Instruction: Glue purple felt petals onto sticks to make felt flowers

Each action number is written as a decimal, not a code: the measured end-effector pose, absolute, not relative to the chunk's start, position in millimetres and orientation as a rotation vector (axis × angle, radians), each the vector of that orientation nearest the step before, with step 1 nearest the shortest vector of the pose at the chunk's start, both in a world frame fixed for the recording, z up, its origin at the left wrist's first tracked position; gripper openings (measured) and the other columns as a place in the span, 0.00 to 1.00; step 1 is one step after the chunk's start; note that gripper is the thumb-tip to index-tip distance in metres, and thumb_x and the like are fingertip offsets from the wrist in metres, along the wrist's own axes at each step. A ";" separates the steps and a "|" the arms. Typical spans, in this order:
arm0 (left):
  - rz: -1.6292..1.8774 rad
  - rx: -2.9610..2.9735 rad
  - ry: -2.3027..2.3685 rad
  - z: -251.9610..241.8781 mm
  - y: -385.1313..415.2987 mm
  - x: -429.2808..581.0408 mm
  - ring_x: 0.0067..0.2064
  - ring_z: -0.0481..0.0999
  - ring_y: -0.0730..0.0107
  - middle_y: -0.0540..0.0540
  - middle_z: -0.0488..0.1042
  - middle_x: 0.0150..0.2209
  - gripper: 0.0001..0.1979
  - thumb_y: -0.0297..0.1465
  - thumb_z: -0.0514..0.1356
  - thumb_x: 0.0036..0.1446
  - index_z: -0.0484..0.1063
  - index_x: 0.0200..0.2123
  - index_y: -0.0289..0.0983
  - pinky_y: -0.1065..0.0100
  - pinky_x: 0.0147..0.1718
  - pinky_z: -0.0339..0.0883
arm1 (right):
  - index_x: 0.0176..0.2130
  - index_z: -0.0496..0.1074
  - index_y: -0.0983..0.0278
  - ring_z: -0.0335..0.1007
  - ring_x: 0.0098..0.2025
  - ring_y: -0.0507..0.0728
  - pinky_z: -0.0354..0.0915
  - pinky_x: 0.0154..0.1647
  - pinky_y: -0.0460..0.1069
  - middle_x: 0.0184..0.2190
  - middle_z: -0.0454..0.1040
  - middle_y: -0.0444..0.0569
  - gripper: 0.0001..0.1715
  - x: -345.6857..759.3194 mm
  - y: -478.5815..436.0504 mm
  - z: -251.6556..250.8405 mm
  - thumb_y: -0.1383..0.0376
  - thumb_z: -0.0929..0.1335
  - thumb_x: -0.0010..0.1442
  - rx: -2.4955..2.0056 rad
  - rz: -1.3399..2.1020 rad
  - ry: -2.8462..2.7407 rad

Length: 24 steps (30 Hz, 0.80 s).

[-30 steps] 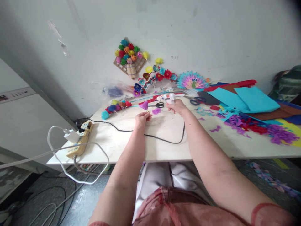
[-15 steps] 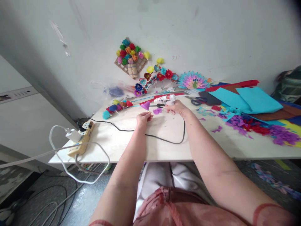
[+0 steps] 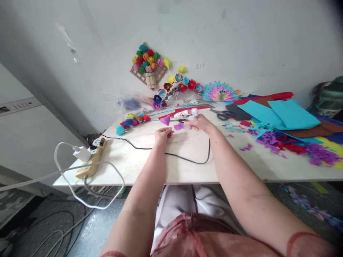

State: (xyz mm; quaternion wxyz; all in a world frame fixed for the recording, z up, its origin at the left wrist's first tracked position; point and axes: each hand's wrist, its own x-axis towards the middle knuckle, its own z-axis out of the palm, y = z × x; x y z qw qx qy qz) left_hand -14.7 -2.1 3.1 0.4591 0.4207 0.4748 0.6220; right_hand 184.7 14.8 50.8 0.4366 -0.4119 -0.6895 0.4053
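Note:
A purple paper flower (image 3: 165, 120) stands upright, its stem pinched in the fingers of my left hand (image 3: 163, 135). Just right of it a loose purple petal (image 3: 178, 126) lies on the table. My right hand (image 3: 198, 124) is beside a white glue gun (image 3: 191, 113), its fingers bent around dark scissors-like handles (image 3: 183, 121) or close to them; whether they grip either item is too small to tell. The glue gun points left, behind the petal.
Paper flowers (image 3: 133, 122) lie at the back left. A power strip (image 3: 92, 160) sits on the left, and a black cable (image 3: 184, 157) loops across the table (image 3: 144, 169). Scissors (image 3: 225, 115), blue paper (image 3: 292, 114) and purple scraps (image 3: 321, 152) are on the right.

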 end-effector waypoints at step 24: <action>1.527 1.027 1.178 4.0 -2.8 -14.4 0.20 0.67 0.77 0.44 0.74 0.22 0.16 0.35 0.69 0.33 0.72 0.25 0.31 0.71 0.23 0.63 | 0.22 0.68 0.68 0.55 0.14 0.47 0.53 0.13 0.43 0.14 0.65 0.44 0.15 176.4 9.3 55.1 0.57 0.70 0.44 -1.223 0.806 -1.838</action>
